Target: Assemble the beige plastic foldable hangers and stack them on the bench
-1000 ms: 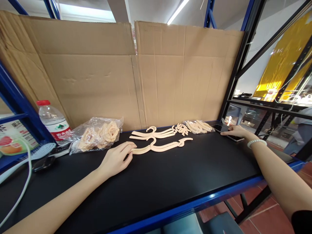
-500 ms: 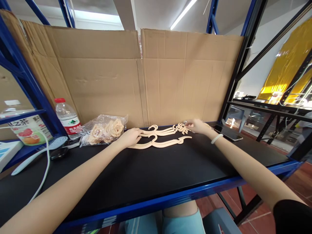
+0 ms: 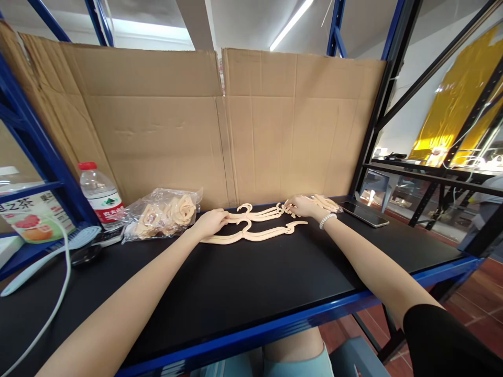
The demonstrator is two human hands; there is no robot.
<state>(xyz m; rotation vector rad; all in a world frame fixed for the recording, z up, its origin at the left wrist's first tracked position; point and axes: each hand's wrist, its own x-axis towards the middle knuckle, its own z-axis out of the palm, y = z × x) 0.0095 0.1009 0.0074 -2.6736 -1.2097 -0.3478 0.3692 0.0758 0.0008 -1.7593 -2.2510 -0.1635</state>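
Two long, pale carved wooden scroll pieces lie one behind the other on the black table; the front scroll piece has a curled hook at its middle, and the rear scroll piece has a similar curl. My left hand rests at their left ends, its fingers closed over the rear one. At the other end my right hand is closed on a small carved wooden ornament, which its fingers partly cover. More pale carved pieces lie just beyond my right wrist.
A plastic bag of carved wooden roses stands left, beside a red-capped bottle. A light blue brush and a white cable lie far left. A phone lies right. A cardboard wall closes the back.
My right hand has moved a little left, now covering more of the small carved ornament and uncovering pieces behind the wrist. My left hand stays at the scroll pieces. The view has shifted slightly.
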